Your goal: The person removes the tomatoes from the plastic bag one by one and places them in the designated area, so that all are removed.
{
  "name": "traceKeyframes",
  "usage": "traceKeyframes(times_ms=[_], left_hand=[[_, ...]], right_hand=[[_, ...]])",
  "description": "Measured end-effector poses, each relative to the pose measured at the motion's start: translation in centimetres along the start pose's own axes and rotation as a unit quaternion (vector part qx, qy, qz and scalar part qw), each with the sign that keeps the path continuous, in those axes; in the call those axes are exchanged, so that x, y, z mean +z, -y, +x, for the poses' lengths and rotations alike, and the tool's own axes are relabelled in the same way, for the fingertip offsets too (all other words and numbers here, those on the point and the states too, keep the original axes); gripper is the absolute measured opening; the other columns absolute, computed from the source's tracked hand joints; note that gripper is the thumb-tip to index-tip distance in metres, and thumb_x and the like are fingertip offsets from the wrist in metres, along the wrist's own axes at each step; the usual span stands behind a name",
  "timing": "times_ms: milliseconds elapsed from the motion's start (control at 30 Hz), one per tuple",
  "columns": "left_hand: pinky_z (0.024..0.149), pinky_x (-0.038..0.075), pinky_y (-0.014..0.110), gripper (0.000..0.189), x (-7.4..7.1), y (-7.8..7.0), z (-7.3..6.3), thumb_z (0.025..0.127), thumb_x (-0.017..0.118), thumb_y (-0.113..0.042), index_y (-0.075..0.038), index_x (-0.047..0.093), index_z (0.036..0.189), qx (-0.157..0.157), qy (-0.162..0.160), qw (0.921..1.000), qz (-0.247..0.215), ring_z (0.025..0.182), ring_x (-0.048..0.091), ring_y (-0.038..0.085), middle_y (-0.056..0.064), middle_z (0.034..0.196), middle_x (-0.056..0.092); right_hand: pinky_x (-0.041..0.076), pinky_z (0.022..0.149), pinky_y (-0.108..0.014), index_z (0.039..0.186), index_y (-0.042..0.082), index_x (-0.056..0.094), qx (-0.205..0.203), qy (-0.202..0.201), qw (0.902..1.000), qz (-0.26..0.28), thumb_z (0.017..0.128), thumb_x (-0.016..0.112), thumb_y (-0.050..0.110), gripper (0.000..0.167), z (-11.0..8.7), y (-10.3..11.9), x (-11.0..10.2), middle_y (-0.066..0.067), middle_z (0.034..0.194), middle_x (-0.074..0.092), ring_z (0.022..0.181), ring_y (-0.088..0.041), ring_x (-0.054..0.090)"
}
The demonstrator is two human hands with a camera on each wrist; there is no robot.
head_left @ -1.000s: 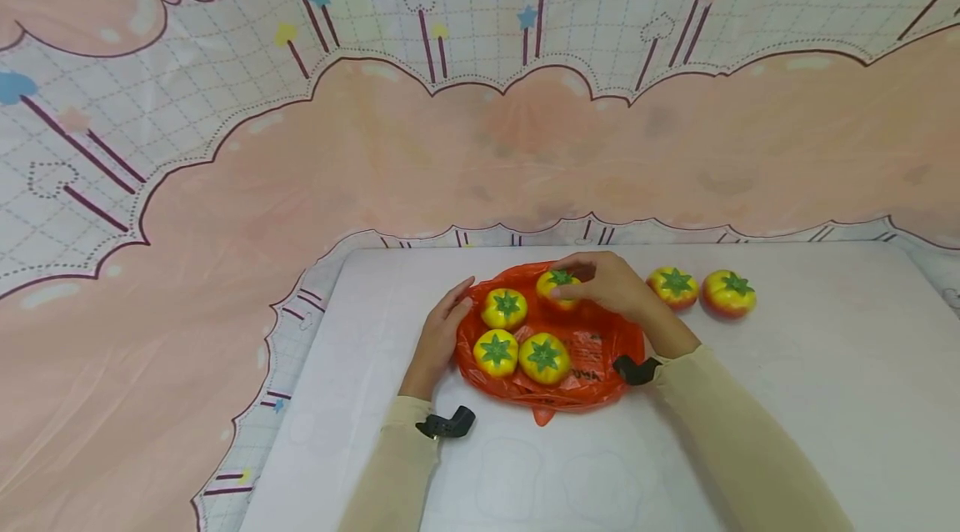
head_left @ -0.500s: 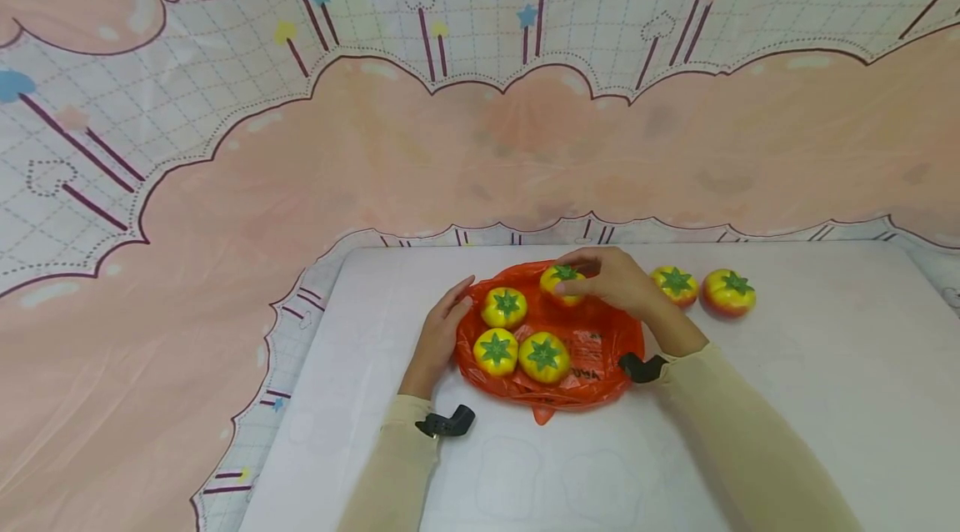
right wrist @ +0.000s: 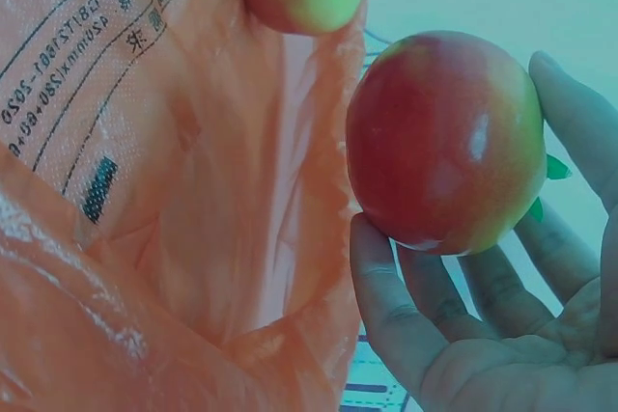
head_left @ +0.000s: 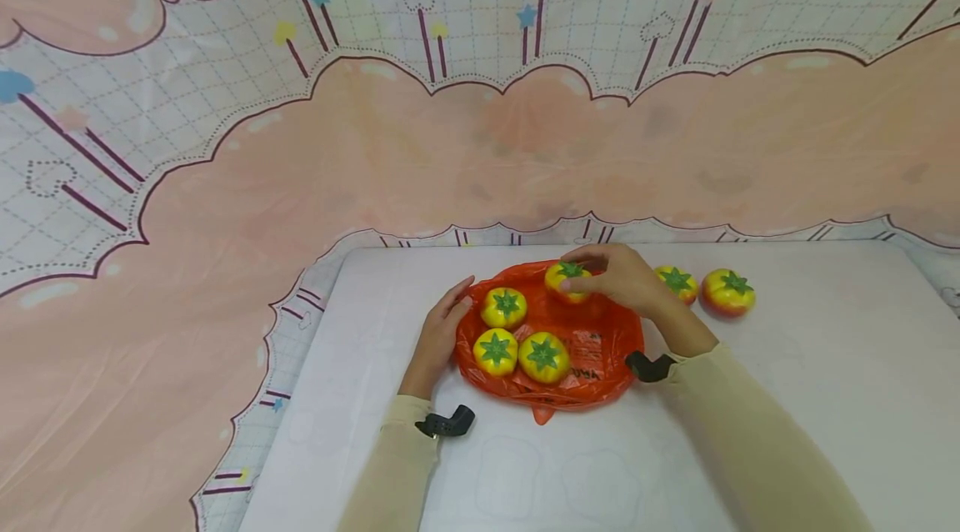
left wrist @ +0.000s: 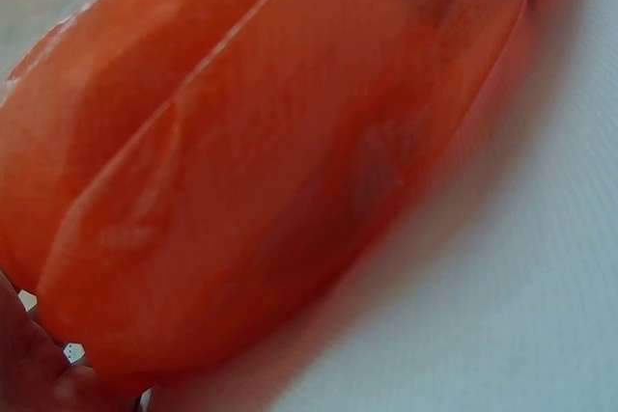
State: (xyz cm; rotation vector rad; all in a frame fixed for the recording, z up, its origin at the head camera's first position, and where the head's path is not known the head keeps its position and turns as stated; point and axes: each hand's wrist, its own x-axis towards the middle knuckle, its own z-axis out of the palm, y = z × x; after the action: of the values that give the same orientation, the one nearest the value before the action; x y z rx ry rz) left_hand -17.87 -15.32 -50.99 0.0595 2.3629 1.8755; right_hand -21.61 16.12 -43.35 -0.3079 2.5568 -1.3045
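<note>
An orange-red plastic bag (head_left: 607,348) lies spread wide at its mouth on the white table. Inside, toward its left side, sit three yellow tomatoes with green star-shaped tops: an upper one (head_left: 504,308), a lower left one (head_left: 496,352) and a lower right one (head_left: 544,358). My right hand (head_left: 626,278) holds another tomato (right wrist: 446,142) between thumb and fingers, over the bag's far rim in the head view. The right wrist view shows its red underside close beside the bag's edge. My left hand (head_left: 438,340) rests along the bag's left side, fingers fairly straight.
Two more tomatoes stand on the table to the right of the bag, one (head_left: 677,282) partly behind my right wrist and one (head_left: 727,293) farther right. A patterned cloth (head_left: 480,157) hangs behind the white table (head_left: 825,365). Each wrist wears a black camera mount.
My right hand has shifted slightly right and toward the far rim with the tomato in its grip. My left hand, the bag and the other tomatoes have stayed put.
</note>
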Motion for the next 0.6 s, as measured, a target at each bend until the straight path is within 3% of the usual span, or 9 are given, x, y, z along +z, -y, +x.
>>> traceKeyframes(times_ms=[600], left_hand=[[0.122,0.034,0.052,0.051,0.0,0.3,0.2,0.105,0.049,-0.043,-0.027,0.047,0.154,0.001,0.001,1.0000,-0.001,0.152,0.037,0.024,-0.005,0.160,0.045]], right_hand=[[0.056,0.102,-0.051,0.131,0.023,0.067,0.015,-0.005,0.9998,0.012,0.079,0.082,0.057,0.064,-0.7,0.1,-1.3,-0.005,0.138,0.064,0.132,-0.034,0.055]])
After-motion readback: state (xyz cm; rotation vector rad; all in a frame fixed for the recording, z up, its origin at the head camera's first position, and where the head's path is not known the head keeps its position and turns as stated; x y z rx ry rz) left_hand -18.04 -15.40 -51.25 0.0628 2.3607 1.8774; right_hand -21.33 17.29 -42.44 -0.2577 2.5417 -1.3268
